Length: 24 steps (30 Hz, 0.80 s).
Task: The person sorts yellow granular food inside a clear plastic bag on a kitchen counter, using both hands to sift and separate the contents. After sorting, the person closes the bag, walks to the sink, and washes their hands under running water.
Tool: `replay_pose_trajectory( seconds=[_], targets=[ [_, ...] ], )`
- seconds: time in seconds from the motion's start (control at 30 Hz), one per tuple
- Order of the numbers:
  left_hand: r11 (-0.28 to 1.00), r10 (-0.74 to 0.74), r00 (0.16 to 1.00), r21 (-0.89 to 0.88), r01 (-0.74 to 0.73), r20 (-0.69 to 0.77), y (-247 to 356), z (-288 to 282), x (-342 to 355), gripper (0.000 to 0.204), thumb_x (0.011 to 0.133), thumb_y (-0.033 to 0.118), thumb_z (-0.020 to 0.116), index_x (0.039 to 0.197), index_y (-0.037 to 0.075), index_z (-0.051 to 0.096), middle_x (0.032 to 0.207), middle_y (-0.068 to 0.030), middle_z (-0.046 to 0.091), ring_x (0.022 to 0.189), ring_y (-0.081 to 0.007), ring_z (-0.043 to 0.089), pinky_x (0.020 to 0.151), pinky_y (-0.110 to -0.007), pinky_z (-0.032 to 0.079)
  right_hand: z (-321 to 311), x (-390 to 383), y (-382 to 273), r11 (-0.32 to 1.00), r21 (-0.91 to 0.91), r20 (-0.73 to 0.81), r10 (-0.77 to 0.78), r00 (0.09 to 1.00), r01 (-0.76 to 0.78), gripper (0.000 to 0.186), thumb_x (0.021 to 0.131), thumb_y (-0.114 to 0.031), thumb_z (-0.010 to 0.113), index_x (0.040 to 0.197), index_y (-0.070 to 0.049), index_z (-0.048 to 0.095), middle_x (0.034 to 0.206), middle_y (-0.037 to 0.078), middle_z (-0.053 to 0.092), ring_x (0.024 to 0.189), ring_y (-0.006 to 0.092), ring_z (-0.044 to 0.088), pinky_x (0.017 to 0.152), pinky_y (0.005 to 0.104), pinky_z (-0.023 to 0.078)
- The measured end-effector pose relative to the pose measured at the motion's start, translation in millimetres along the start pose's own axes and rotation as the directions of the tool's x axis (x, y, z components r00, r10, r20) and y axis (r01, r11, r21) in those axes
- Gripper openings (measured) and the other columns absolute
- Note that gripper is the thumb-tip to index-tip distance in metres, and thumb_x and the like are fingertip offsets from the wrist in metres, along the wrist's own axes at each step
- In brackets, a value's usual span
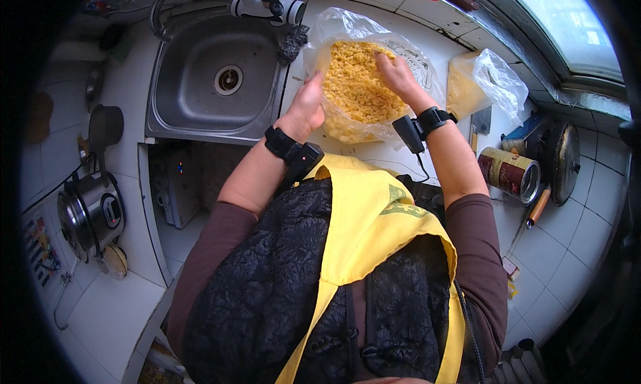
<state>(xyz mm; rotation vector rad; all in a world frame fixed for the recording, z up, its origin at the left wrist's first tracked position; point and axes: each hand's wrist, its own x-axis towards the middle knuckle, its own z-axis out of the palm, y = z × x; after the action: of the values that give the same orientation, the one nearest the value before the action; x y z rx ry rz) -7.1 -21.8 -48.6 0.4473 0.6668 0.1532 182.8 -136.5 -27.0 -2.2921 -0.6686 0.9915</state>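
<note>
A clear plastic bag [334, 23] stands wide open on the white counter, filled with a yellow, crumbly, grain-like food [357, 77]. At the bag's left side, my left hand [307, 109] grips the plastic edge, thumb upward; some of its fingers are hidden. My right hand [399, 78] reaches in over the right rim. Its fingers are bunched and bent down into the yellow food, with the tips hidden. To the right of the open bag lies a second clear plastic bag [501, 83] with something yellowish inside.
Left of the bag is a steel sink [217, 43] with a faucet [267, 7] and a dark scrubber [292, 45]. A cleaver [479, 121], a tin can [509, 175] and a dark pan [565, 162] sit at the right, by the window. A rice cooker [93, 214] stands far left.
</note>
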Motion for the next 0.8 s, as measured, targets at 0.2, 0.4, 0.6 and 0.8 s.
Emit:
replay_pose_trajectory(
  seconds=[0.2,0.4,0.6,0.8],
  targets=[
    [1.000,-0.007,1.000,0.013,0.008,-0.019,2,5,-3,0.047,0.103,0.034,0.032,0.138,0.003,0.038,0.138,-0.0118,0.047,0.126,-0.0248,0.045,0.106,-0.039,0.035,-9,-19,-9,0.845,0.535,0.119,-0.068,0.991,-0.006,0.057,0.093,-0.052,0.047,0.120,-0.002,0.053,0.111,0.011,0.058,0.095,0.0211,0.056,0.081,0.0338,0.047],
    [0.999,-0.031,0.999,0.012,0.031,-0.041,3,7,-5,0.046,0.103,0.034,0.032,0.137,0.003,0.039,0.138,-0.0111,0.047,0.125,-0.0247,0.045,0.106,-0.039,0.036,-23,-29,-15,0.675,0.683,0.324,0.059,0.944,-0.277,0.046,0.093,-0.037,0.053,0.126,-0.006,0.047,0.113,0.010,0.055,0.104,0.0232,0.056,0.091,0.0405,0.048],
    [1.000,-0.028,0.999,-0.003,0.028,-0.035,4,8,-7,0.046,0.103,0.033,0.032,0.137,0.003,0.040,0.138,-0.0112,0.048,0.125,-0.0250,0.046,0.106,-0.039,0.035,-18,-26,2,0.631,0.745,0.342,-0.082,0.936,-0.217,0.037,0.091,-0.010,0.058,0.126,-0.005,0.047,0.111,0.007,0.055,0.102,0.0174,0.056,0.089,0.0360,0.051],
    [1.000,-0.028,1.000,0.012,0.028,-0.011,3,7,-4,0.048,0.103,0.035,0.031,0.137,0.003,0.039,0.138,-0.0117,0.047,0.126,-0.0255,0.045,0.107,-0.040,0.035,-13,-22,13,0.634,0.754,0.335,-0.141,0.932,-0.175,0.038,0.092,-0.011,0.060,0.127,-0.004,0.046,0.106,0.005,0.058,0.093,0.0134,0.060,0.086,0.0321,0.052]
  ],
)
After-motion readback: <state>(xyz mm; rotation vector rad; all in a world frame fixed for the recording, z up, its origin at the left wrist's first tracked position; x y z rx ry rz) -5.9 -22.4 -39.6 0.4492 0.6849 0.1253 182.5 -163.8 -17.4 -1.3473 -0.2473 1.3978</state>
